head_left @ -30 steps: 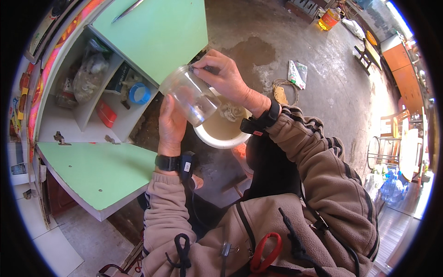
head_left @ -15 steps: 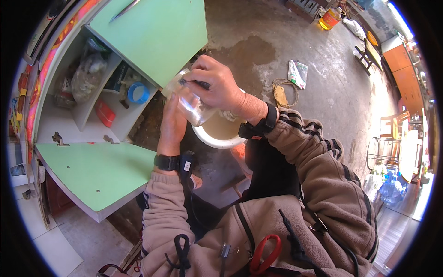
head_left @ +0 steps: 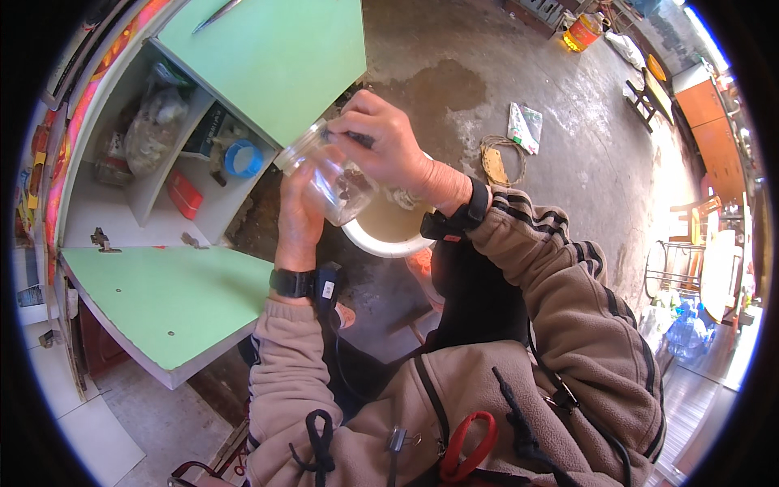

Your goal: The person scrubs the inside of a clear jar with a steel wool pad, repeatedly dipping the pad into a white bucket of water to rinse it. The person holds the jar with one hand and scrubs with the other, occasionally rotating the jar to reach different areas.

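My left hand (head_left: 299,215) is closed around a clear, see-through jar (head_left: 347,197), which tilts with its threaded mouth toward the cabinet. My right hand (head_left: 385,140) is at the near side of that mouth, fingers curled round a small dark thing (head_left: 361,140) whose kind I cannot make out. Dark specks or smudges show on the jar's side. Under both hands stands a white round basin (head_left: 378,247) with cloudy, brownish water in it; a pale, crumpled thing partly shows beside my right wrist.
On the left is a green-topped cabinet (head_left: 276,57) with a lowered green door (head_left: 166,304). Its shelves hold a plastic bag (head_left: 158,122), a blue cup (head_left: 243,159) and a red packet (head_left: 185,193). A coiled cord (head_left: 484,154) lies on the wet-patched concrete floor (head_left: 568,187).
The jar has turned a little, so its threaded mouth and clear side show more plainly. My right hand has shifted slightly up and to the right.
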Tool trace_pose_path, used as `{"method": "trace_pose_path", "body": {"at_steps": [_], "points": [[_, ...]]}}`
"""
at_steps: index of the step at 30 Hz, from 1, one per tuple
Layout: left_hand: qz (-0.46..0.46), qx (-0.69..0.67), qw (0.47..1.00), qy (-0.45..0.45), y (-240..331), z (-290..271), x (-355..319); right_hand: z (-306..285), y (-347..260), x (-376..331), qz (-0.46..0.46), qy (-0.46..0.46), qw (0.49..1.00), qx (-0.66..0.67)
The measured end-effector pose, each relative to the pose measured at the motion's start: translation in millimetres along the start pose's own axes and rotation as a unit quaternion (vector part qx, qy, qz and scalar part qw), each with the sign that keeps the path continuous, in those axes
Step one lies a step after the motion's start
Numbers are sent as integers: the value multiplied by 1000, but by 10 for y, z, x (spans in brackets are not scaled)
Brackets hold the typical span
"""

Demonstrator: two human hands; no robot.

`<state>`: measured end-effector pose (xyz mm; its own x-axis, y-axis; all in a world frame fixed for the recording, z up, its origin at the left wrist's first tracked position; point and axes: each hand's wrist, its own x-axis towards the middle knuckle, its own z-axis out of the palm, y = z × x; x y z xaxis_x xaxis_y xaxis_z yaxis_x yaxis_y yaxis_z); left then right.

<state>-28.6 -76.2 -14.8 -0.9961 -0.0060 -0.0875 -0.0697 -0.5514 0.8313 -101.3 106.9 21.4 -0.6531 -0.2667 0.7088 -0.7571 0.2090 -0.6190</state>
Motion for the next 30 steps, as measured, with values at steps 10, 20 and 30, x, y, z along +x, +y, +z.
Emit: {"method": "trace_pose_path", "body": {"at_steps": [10, 20, 30], "points": [[-19, -50, 998, -23, -14, -65, -26, -18, 54, 49, 131, -27, 991, 7], [23, 42, 997, -55, 78, -171, -144, 55, -183, 15, 91, -49, 994, 35], [44, -45, 996, 56, 471, 131, -835, 178, -573, -72, 129, -98, 941, 296]]}}
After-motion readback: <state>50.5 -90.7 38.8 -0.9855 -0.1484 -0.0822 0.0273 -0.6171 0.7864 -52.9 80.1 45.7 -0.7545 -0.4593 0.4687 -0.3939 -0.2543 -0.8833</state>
